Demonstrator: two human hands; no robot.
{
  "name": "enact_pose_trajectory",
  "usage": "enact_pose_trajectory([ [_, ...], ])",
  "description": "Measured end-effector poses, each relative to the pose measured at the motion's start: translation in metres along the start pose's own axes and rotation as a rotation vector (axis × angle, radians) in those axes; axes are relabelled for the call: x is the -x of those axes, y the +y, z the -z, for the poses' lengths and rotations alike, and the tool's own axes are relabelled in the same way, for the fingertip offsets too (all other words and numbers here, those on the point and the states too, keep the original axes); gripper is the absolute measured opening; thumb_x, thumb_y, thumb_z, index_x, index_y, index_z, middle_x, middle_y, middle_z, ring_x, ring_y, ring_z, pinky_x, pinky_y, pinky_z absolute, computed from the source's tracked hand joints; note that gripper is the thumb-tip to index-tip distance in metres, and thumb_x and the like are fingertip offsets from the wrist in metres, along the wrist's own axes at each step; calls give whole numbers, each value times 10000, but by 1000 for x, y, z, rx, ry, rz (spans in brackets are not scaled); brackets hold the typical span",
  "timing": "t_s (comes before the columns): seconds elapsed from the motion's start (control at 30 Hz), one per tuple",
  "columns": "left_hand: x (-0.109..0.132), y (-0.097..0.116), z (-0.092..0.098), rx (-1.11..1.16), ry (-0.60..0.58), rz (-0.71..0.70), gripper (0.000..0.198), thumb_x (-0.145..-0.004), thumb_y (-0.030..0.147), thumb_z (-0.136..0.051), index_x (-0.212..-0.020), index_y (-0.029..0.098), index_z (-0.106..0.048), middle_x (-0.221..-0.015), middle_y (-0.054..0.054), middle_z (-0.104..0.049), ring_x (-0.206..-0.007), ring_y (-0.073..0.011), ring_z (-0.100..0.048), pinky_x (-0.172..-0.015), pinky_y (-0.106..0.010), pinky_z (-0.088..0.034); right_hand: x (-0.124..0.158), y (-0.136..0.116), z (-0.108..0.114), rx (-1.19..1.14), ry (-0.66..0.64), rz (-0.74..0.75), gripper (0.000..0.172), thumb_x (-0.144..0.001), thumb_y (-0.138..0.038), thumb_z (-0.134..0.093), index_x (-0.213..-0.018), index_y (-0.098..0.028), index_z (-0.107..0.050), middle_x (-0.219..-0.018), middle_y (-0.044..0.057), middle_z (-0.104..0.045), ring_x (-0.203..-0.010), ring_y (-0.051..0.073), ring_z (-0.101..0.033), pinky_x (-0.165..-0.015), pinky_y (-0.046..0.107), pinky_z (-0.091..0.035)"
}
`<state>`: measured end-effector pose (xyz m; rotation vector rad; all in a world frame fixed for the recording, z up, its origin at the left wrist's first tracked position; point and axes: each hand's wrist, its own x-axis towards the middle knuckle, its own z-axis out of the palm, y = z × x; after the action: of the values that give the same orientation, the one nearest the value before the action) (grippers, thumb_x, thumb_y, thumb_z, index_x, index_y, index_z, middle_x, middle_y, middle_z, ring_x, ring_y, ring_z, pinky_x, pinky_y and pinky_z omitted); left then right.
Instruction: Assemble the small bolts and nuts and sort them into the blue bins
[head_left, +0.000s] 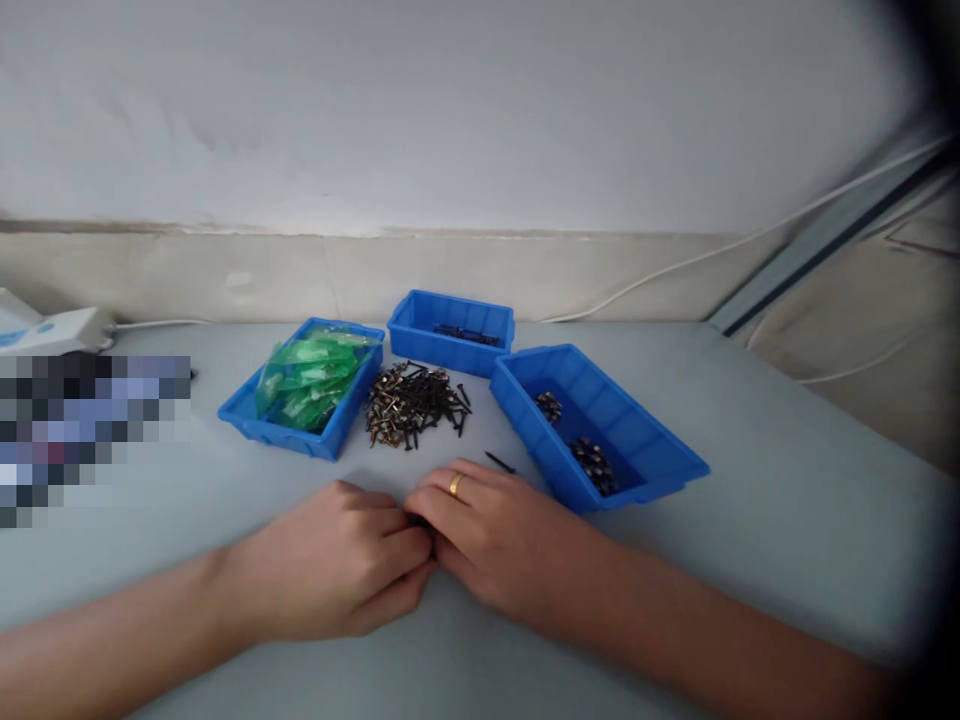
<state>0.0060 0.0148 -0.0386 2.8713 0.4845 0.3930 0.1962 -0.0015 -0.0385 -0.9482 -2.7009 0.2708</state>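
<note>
My left hand (356, 560) and my right hand (487, 530) meet above the table, fingers curled in and knuckles upward. A small dark bit shows between the fingertips, but what it is stays hidden. A ring sits on a finger of my right hand. Just beyond the hands lies a heap of black and brass-coloured screws (412, 403). One dark screw (500, 462) lies apart, close to my right hand. To the right stands a blue bin (622, 430) holding dark, shiny small parts (592, 465) in two clusters.
At left, a shallow blue bin (277, 440) holds green plastic packets (311, 375). Another blue bin (442, 345) at the back contains dark screws (469, 335). A wall (450, 120) closes off the table's far side. A white cable (675, 262) runs along the right.
</note>
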Motion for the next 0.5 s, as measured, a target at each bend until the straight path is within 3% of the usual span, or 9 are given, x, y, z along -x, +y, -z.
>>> enact_pose_trajectory([
  [0.5, 1, -1, 0, -10, -6, -9, 378, -964, 199, -334, -704, 147, -603, -613, -27, -589, -542, -162, -535, -509, -297, -362, 1, 0, -2, 15, -17, 12, 98, -868, -74, -551, -838, -152, -501, -840, 27, -561, -788, 174, -512, -756, 313, -413],
])
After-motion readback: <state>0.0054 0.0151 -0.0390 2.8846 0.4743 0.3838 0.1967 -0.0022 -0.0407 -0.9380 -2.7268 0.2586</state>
